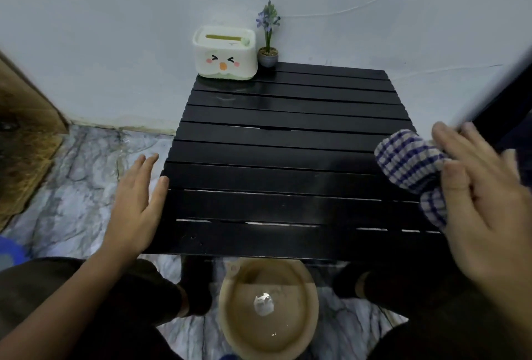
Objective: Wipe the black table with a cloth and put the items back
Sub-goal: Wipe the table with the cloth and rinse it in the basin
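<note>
The black slatted table [282, 158] stands against the white wall. At its far left corner sit a white tissue box [225, 54] with a cartoon face and a small potted purple flower [268, 40]. A blue-and-white checked cloth [408, 164] lies bunched at the table's right edge, under the fingers of my right hand [483, 201], which presses flat on it. My left hand [138, 201] rests with fingers spread at the table's left edge, its thumb touching the rim and nothing in it.
A tan basin [269, 328] holding water stands on the marble floor between my knees, partly under the table's near edge. A brown wooden panel [26, 129] leans at the far left. A dark object borders the table's right side.
</note>
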